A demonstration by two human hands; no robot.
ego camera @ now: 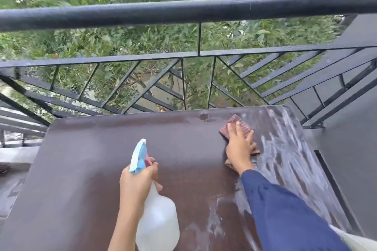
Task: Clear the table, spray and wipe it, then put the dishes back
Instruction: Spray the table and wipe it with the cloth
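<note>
A dark brown table (98, 158) fills the lower part of the head view. My left hand (136, 181) grips the neck of a translucent white spray bottle (158, 222) with a light blue nozzle, held over the table's middle. My right hand (239, 144) lies flat with straight fingers on a reddish checked cloth (234, 123), pressing it onto the far right part of the table. Wet, streaky smears cover the table's right side. No dishes are in view.
A black metal railing (183, 13) with slanted bars runs just behind the table's far edge, with green bushes beyond. A grey wall (350, 148) stands close on the right. Grey floor shows at the left.
</note>
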